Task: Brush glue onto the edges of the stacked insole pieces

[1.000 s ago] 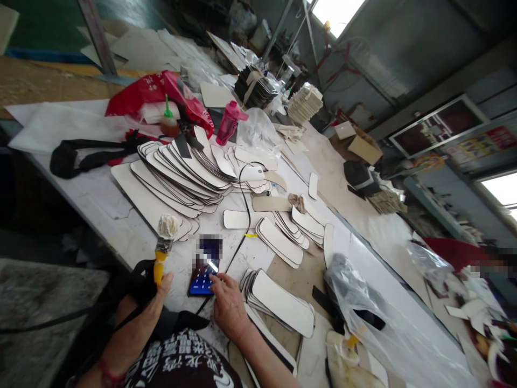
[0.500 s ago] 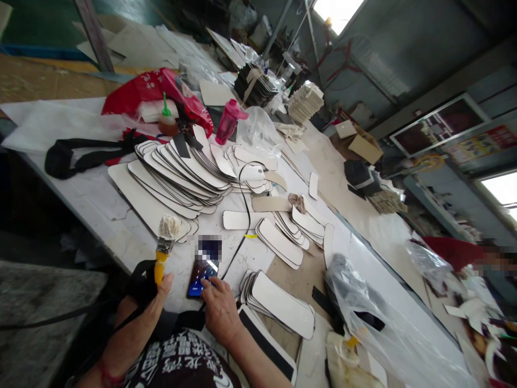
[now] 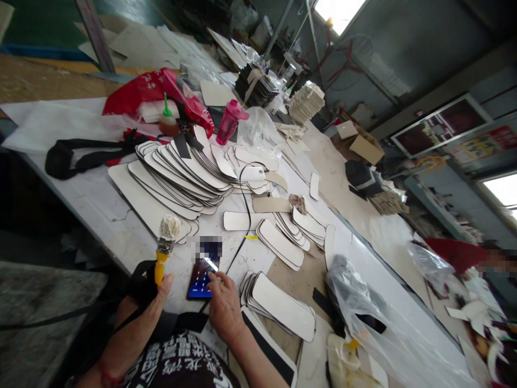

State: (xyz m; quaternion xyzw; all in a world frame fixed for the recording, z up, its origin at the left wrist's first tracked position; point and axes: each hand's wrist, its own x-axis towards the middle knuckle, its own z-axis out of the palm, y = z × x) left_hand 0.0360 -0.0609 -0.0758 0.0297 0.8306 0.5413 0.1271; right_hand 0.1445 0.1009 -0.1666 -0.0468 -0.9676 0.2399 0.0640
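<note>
Left hand: the left hand gripped the orange plastic handle of a glue brush, fingers wrapped tight around it; the cream, clotted bristle head stood upright above the fist.
Right hand: the right hand lay on the lower edge of a dark smartphone with a lit blue screen; forefinger stretched onto the glass, other fingers loosely curled, nothing pinched.
Phone position: flat on the white bench, near its front edge, between the two hands; upper part of the screen blurred out.
Cable: a thin black cable ran from beside the phone up across the bench, with a yellow tag on it.
Near right hand: a small fanned stack of white, rounded, black-edged panels, just beside the knuckles.
Further back: a large fanned spread of the same white panels; smaller groups to its right.
Back of bench: a pink plastic drinking bottle, a squeeze bottle with a green nozzle and a red plastic bag.
Right edge: a crumpled clear plastic bag over dark contents.
Left edge: a black strap lying on the bench.
</note>
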